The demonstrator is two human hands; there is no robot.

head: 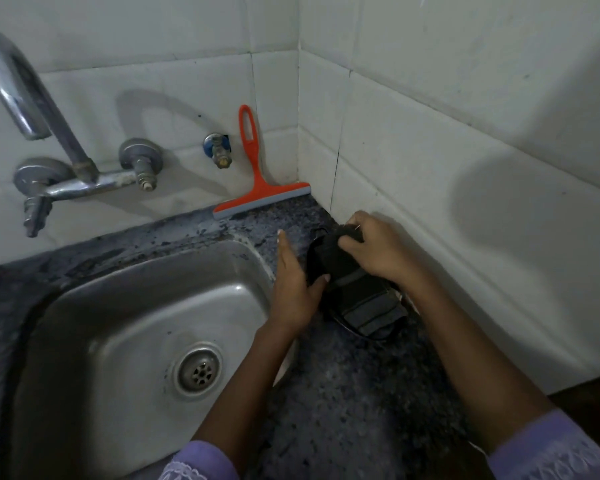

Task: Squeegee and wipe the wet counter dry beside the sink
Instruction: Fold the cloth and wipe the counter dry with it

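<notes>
Fixtures and surfaces around the grip. Chrome swan-neck spout [18, 88], far up and to the left of the grip, arching toward the viewer; its wall-mounted mixer body [84, 185], left of and above the grip, carried on two round flanges, with a valve stem [35, 213] hanging at its left end and another [146, 178] at its right; small tap [219, 152] with blue collar and brass tip, up-left of the grip, set in the back wall; white tiled back wall [153, 98], stained near its foot; white tiled side wall [465, 116], just right of the grip, meeting the back wall in a corner above it; brown surface [596, 393], down-right of the grip.
</notes>
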